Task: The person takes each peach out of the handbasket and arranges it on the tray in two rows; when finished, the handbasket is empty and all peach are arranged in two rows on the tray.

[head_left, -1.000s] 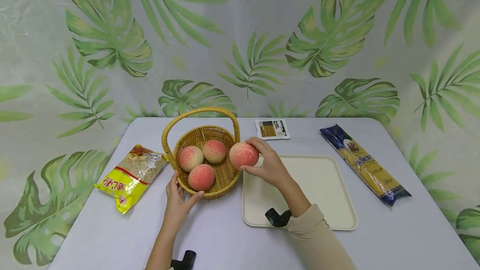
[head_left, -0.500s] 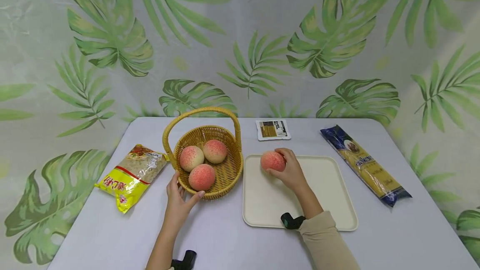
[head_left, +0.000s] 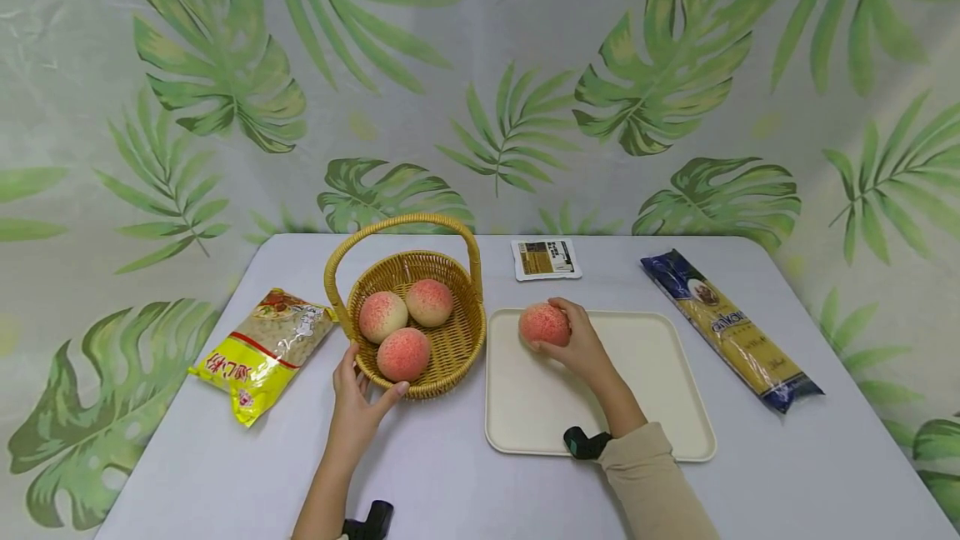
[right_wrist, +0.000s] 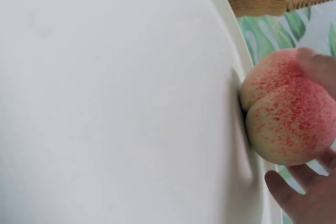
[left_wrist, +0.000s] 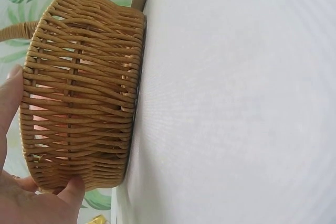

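Observation:
My right hand (head_left: pixel 579 346) holds a pink-and-cream peach (head_left: pixel 543 326) at the far left part of the cream tray (head_left: pixel 525 427). In the right wrist view the peach (right_wrist: pixel 291 111) sits right at the tray's surface, thumb on one side and fingers around the other. My left hand (head_left: pixel 356 411) grips the near left side of a wicker basket (head_left: pixel 461 348), its thumb at the rim. Fingers press the woven wall in the left wrist view, where the basket (left_wrist: pixel 84 93) fills the left part. Three more peaches (head_left: pixel 403 354) lie inside the basket.
Left of the basket lies a yellow-and-clear bag of pasta (head_left: pixel 262 352). A small white packet with a brown label (head_left: pixel 547 259) is behind the tray. On the right lies a long blue-and-yellow spaghetti pack (head_left: pixel 727 327). A leaf-print curtain (head_left: pixel 510 107) hangs behind the table.
My right hand has carried the peach from beside the basket's right rim rightward and down to the tray, barely moving in the last half second. The left hand has stayed on the basket.

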The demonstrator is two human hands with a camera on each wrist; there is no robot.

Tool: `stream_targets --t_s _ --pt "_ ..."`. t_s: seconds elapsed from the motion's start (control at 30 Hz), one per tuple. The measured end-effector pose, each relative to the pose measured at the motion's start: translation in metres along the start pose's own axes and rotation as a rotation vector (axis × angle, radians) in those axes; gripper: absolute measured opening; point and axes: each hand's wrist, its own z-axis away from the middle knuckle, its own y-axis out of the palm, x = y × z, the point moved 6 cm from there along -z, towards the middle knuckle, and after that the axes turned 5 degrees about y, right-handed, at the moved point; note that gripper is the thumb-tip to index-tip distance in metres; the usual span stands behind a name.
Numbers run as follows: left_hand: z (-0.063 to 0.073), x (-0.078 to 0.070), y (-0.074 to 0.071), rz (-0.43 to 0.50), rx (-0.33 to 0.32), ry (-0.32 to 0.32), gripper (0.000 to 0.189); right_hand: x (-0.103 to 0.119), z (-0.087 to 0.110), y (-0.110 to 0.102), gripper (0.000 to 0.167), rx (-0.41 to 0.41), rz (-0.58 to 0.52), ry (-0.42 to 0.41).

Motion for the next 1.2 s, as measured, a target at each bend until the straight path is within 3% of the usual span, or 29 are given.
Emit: stream_targets --t_s 0.2,0.43,0.73,0.97,1.2 --pt "0.0 0.0 0.0 -0.001 0.005 -0.005 0.103 0.017 0.004 -0.007 0.064 -0.04 0.022 -0.084" --pt "0.0 0.0 0.001 0.001 0.01 -0.018 0.103 0.069 0.01 -0.006 0.06 -0.062 -0.022 -0.242" --pt "0.001 -0.002 0.001 0.014 0.018 -0.008 0.101 0.122 0.011 0.031 0.066 0.046 0.014 -0.394" --pt "0.001 -0.001 0.0 0.011 0.014 -0.015 0.102 0.132 0.003 0.072 0.068 0.155 0.053 -0.398" --pt "0.001 -0.003 0.0 0.008 0.014 -0.01 0.102 0.126 -0.002 0.102 0.069 0.269 0.032 -0.337"
